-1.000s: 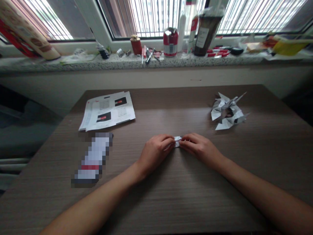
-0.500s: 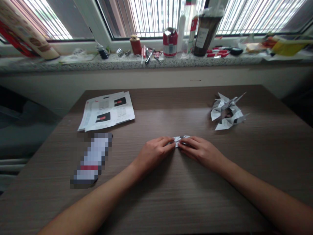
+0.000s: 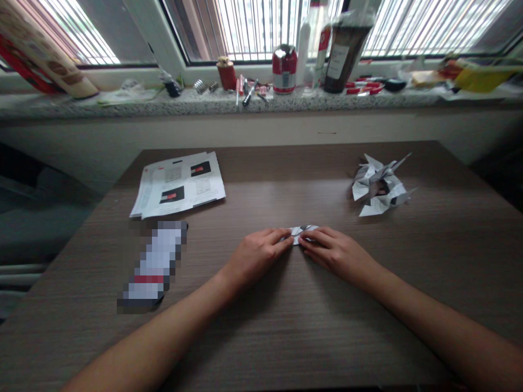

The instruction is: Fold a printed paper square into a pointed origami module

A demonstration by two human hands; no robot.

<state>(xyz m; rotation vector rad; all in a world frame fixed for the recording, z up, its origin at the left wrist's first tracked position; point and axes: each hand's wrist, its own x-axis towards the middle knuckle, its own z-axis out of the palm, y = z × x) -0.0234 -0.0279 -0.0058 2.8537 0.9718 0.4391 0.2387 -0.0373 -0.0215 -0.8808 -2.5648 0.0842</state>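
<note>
A small folded piece of printed paper lies on the brown wooden table, mostly covered by my fingers. My left hand rests on the table with its fingertips pressing down on the paper's left end. My right hand lies flat with its fingers pressing on the paper's right end. The fingertips of both hands almost meet over the paper.
A pile of folded paper figures sits at the back right. A stack of printed sheets lies at the back left, with a blurred-out flat object in front of it. The windowsill holds a red can, bottles and small items.
A second ago both hands pinched the paper with curled fingers; now the fingers are stretched flatter and press it against the table. More of the paper's far edge shows.
</note>
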